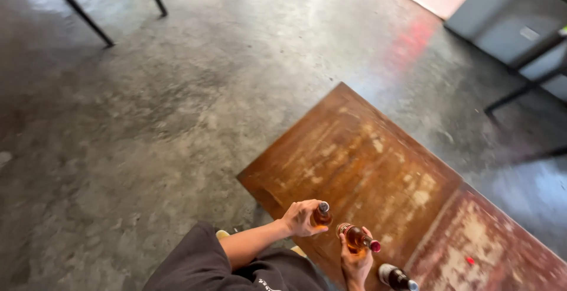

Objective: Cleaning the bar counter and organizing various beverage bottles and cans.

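My right hand (356,262) has its grip wrapped round an amber bottle (356,237), tilted so its pink cap points right, long axis nearly level. My left hand (300,218) clasps another amber bottle (321,215), upright, silver cap upward. Both hang over the worn brown surface (354,161).

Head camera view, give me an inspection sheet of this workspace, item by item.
Surface: worn brown wooden table, paint flaking, a second reddish panel adjoining.
Job's things: two small amber bottles, one in the left hand, one in the right hand.
Clutter: dark bottle at the table's near edge; small red speck.
Fingers: both hands closed around their bottles.
Cables: nothing seen.
Surroundings: grey concrete floor, black metal furniture legs.
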